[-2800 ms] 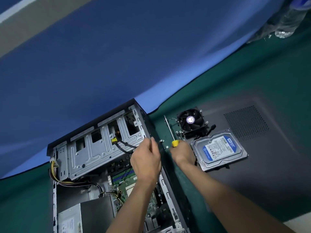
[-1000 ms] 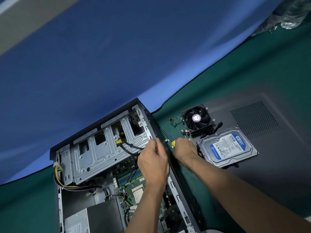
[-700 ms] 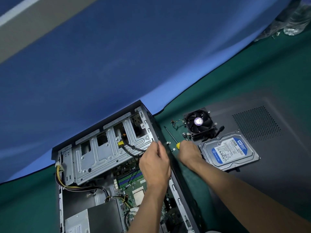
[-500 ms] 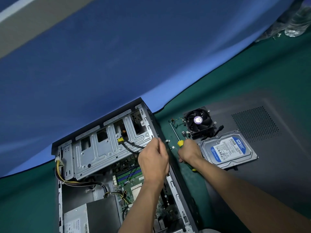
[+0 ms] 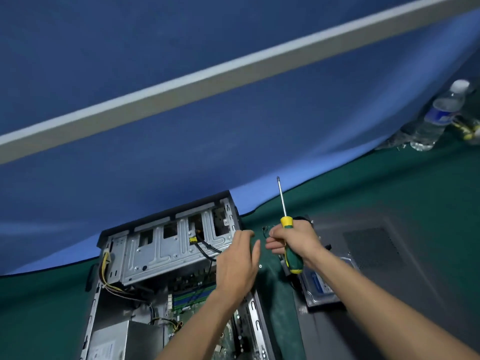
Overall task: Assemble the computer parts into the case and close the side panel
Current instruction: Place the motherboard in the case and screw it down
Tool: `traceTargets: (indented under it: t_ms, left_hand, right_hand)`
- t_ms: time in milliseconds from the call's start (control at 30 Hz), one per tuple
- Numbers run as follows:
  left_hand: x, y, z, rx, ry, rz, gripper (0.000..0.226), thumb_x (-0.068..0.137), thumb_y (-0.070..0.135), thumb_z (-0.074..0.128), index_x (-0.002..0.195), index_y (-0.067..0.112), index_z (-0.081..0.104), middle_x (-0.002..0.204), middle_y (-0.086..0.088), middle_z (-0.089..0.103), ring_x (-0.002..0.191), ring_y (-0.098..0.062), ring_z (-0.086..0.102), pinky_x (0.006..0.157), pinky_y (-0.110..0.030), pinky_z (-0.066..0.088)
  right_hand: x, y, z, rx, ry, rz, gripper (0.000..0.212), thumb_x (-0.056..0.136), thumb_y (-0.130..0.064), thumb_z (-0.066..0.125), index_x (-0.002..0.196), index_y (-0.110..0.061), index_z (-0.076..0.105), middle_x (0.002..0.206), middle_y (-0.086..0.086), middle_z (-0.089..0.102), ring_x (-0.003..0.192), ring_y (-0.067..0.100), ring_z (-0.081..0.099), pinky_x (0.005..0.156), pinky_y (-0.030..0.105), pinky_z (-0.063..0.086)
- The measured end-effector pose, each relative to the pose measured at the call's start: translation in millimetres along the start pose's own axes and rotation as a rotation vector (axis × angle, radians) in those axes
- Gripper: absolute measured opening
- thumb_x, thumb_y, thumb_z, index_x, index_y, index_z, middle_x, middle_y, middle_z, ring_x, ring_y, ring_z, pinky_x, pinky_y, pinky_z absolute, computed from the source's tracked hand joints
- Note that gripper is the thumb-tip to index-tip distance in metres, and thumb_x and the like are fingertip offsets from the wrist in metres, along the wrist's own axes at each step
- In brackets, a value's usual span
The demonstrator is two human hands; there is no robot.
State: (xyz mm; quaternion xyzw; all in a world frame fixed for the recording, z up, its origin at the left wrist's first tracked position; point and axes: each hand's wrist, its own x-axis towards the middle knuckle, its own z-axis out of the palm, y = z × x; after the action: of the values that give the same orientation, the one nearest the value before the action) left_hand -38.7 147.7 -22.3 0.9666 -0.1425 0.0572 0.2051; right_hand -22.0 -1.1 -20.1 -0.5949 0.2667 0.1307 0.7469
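Beside the open case (image 5: 166,255), the right hand (image 5: 296,239) grips a screwdriver (image 5: 287,229), shaft upward; the left hand (image 5: 240,261) hovers loosely open, empty. Fastening seems underway; next, a screw needs picking up. The hard drive (image 5: 320,287) waits right of the case.

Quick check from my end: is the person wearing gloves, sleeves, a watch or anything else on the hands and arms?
Nothing is worn that shows. The left hand and right hand are bare, with no gloves, rings or tape. Both forearms are bare as far as the picture's lower edge: no sleeves, watch, wristband or strap. The upper arms are out of view.
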Motion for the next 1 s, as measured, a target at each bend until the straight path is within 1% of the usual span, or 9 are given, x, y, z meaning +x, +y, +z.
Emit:
traceTargets:
  t_ms: [67,133,300,500,600,700,800,867,1000]
  left_hand:
    - [4,7,-12,-0.201,0.049,-0.016,0.023,0.097,0.030,0.047,0.113,0.018,0.058,0.103,0.009,0.054,0.086,-0.010,0.055,0.070,-0.023,0.038]
    - [10,18,-29,-0.362,0.097,0.005,0.016,0.096,0.023,0.051,0.103,0.015,0.063,0.094,0.009,0.054,0.083,-0.002,0.051,0.071,-0.016,0.036]
    - [25,32,-64,-0.461,0.145,0.043,0.019,0.095,0.012,0.051,0.087,0.013,0.068,0.080,0.007,0.057,0.077,0.004,0.051,0.069,-0.008,0.034]
    - [28,31,-80,-0.497,0.246,0.016,0.017,0.092,0.008,0.055,0.096,0.010,0.072,0.082,0.002,0.061,0.076,-0.005,0.056,0.069,-0.014,0.041]
    - [26,30,-81,-0.517,0.293,-0.054,0.017,0.090,0.007,0.057,0.096,0.011,0.073,0.084,-0.002,0.063,0.078,-0.010,0.058,0.071,-0.025,0.046]
    - [23,28,-81,-0.499,0.334,-0.084,0.015,0.089,0.009,0.060,0.095,0.012,0.073,0.084,-0.001,0.065,0.078,-0.011,0.060,0.073,-0.030,0.049]
    - [22,25,-84,-0.477,0.373,-0.104,0.011,0.087,0.011,0.063,0.087,0.011,0.074,0.081,0.001,0.067,0.076,-0.011,0.061,0.072,-0.032,0.050]
    - [21,23,-85,-0.484,0.366,-0.102,0.010,0.086,0.009,0.063,0.082,0.010,0.072,0.077,0.000,0.067,0.074,-0.013,0.062,0.070,-0.034,0.050]
    - [27,23,-96,-0.932,0.344,-0.390,0.016,0.085,0.000,0.061,0.072,0.007,0.066,0.063,-0.004,0.065,0.058,-0.020,0.065,0.053,-0.035,0.055]
  right_hand:
    - [-10,-18,0,0.151,-0.068,0.033,0.010,0.087,0.005,0.059,0.077,0.004,0.063,0.062,0.016,0.067,0.049,0.019,0.066,0.046,0.023,0.053]
    - [-18,-31,4,0.278,-0.172,0.110,0.010,0.088,0.005,0.058,0.079,0.005,0.062,0.060,0.015,0.066,0.046,0.018,0.064,0.045,0.023,0.052]
    - [-32,-56,19,0.473,-0.303,0.226,0.015,0.089,0.002,0.057,0.075,0.003,0.062,0.059,0.011,0.066,0.048,0.013,0.066,0.045,0.024,0.054]
    - [-41,-68,38,0.684,-0.384,0.332,0.007,0.079,0.000,0.062,0.076,0.001,0.056,0.051,0.006,0.054,0.034,0.008,0.050,0.037,0.018,0.048]
    - [-47,-69,48,0.753,-0.420,0.355,0.015,0.067,0.001,0.065,0.080,0.001,0.057,0.051,0.004,0.052,0.032,0.007,0.045,0.034,0.015,0.043]
    - [-52,-68,55,0.760,-0.408,0.371,0.016,0.067,0.000,0.065,0.082,0.001,0.058,0.051,0.004,0.052,0.031,0.007,0.046,0.033,0.016,0.043]
    - [-57,-67,58,0.685,-0.376,0.350,0.007,0.081,-0.003,0.063,0.083,0.000,0.057,0.050,0.004,0.052,0.031,0.007,0.045,0.033,0.016,0.043]
    - [-60,-67,59,0.604,-0.354,0.315,0.011,0.088,-0.008,0.061,0.081,-0.001,0.057,0.048,0.002,0.050,0.031,0.008,0.044,0.034,0.016,0.043]
    - [-65,-70,64,0.389,-0.294,0.129,0.022,0.091,-0.024,0.062,0.079,-0.006,0.059,0.045,0.001,0.045,0.036,0.013,0.047,0.041,0.020,0.046]
